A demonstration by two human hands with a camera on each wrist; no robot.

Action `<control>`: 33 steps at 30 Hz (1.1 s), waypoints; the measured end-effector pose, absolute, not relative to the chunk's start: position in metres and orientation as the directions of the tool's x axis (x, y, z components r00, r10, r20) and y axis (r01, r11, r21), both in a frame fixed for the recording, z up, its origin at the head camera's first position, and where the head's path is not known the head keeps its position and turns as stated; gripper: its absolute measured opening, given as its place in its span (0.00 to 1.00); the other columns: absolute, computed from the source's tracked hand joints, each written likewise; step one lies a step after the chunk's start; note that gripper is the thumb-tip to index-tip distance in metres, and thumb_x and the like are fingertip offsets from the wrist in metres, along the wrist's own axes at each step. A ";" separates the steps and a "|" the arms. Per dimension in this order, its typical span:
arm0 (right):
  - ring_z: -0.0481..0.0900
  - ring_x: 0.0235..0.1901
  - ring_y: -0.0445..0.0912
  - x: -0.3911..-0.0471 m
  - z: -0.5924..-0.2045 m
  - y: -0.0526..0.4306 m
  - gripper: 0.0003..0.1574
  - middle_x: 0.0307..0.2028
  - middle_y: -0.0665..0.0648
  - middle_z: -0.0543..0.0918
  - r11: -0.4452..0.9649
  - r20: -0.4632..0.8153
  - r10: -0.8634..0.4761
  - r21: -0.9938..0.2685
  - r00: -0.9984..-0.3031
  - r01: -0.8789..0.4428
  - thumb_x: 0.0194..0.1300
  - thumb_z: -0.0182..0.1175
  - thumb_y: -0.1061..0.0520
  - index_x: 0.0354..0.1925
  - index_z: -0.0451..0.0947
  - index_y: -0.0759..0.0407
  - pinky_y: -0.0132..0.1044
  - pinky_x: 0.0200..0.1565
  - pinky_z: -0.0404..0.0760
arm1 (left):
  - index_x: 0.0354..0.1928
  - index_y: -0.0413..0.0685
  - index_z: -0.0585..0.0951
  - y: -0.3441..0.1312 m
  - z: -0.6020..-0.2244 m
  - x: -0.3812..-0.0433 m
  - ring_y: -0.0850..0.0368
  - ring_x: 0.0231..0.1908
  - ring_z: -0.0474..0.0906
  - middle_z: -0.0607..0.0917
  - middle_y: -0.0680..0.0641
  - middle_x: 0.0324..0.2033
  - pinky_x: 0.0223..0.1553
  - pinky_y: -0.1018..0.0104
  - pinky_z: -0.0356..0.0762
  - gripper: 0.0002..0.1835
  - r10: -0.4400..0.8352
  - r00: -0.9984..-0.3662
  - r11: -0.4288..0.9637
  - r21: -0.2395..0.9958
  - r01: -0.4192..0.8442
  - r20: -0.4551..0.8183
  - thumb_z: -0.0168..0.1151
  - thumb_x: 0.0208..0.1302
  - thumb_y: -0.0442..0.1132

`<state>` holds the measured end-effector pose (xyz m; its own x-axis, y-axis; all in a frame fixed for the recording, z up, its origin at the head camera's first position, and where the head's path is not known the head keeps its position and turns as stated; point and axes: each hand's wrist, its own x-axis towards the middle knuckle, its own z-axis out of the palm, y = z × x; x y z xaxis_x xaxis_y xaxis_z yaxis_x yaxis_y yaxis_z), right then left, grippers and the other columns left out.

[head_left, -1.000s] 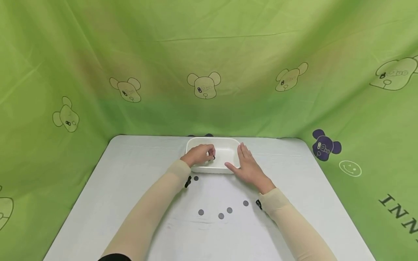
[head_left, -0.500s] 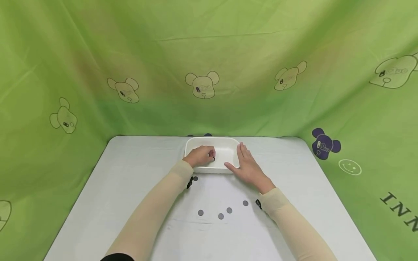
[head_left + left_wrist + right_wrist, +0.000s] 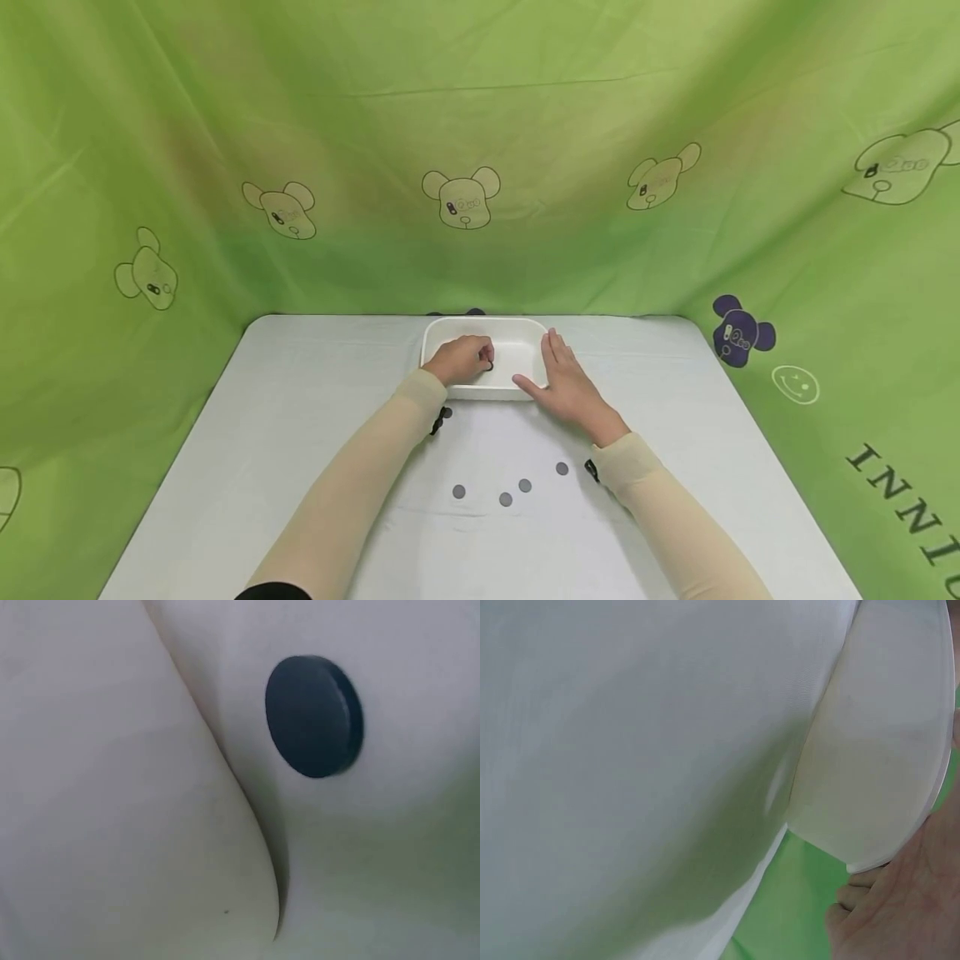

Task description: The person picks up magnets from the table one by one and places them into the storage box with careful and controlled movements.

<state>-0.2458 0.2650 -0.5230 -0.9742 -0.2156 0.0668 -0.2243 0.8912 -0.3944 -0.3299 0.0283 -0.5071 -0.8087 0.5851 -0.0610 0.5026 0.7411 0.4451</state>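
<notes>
A white rectangular tray [image 3: 491, 394] stands near the far edge of the table. My left hand [image 3: 459, 362] reaches over its left front side, thumb and fingertips pinching a small dark round disc [image 3: 491, 366] low inside. Along the tray's right side lies my right hand [image 3: 572, 392], fingers straight against the rim and thumb spread over the front corner. In the right wrist view this palm [image 3: 911, 900] is beside the tray's outer wall [image 3: 874, 742]. Another dark disc [image 3: 311, 716] shows large in the left wrist view.
Several grey discs lie on the white tablecloth [image 3: 645, 533]: one disc [image 3: 447, 412] close to the left wrist, another disc [image 3: 459, 492] nearer the front, and a disc [image 3: 562, 468] near the right sleeve. A green curtain [image 3: 480, 267] with bear prints rises behind the table.
The left hand has shifted slightly right and lower in the tray, with the disc still between its fingertips. The right hand stays at the rim; the head view has moved slightly.
</notes>
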 end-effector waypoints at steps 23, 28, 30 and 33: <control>0.37 0.85 0.64 -0.246 -0.521 0.265 0.71 0.85 0.70 0.35 0.890 0.061 -0.221 -0.395 -0.973 -0.227 0.77 0.50 0.22 0.84 0.36 0.73 0.55 0.83 0.41 | 0.46 0.50 0.86 0.032 -0.506 -0.329 0.59 0.44 0.79 0.85 0.52 0.42 0.49 0.60 0.80 0.03 0.572 -0.818 0.755 0.426 0.499 -0.055 0.66 0.77 0.38; 0.37 0.85 0.65 -0.244 -0.520 0.264 0.71 0.85 0.71 0.35 0.888 0.064 -0.216 -0.402 -0.974 -0.223 0.76 0.50 0.21 0.83 0.36 0.74 0.56 0.83 0.41 | 0.46 0.51 0.86 0.032 -0.506 -0.329 0.59 0.44 0.79 0.85 0.52 0.42 0.50 0.61 0.80 0.02 0.571 -0.819 0.757 0.424 0.497 -0.058 0.67 0.77 0.38; 0.37 0.85 0.65 -0.244 -0.520 0.264 0.71 0.85 0.71 0.36 0.890 0.063 -0.214 -0.400 -0.975 -0.221 0.76 0.49 0.21 0.83 0.36 0.74 0.56 0.83 0.41 | 0.46 0.51 0.86 0.031 -0.506 -0.329 0.59 0.44 0.80 0.85 0.53 0.42 0.50 0.61 0.80 0.02 0.570 -0.820 0.757 0.422 0.499 -0.054 0.66 0.77 0.38; 0.35 0.85 0.63 -0.244 -0.520 0.264 0.71 0.85 0.70 0.35 0.892 0.055 -0.212 -0.397 -0.976 -0.216 0.77 0.49 0.21 0.84 0.35 0.73 0.55 0.83 0.41 | 0.47 0.52 0.86 0.031 -0.506 -0.329 0.59 0.45 0.80 0.85 0.53 0.43 0.51 0.62 0.81 0.03 0.566 -0.823 0.760 0.415 0.499 -0.047 0.66 0.78 0.39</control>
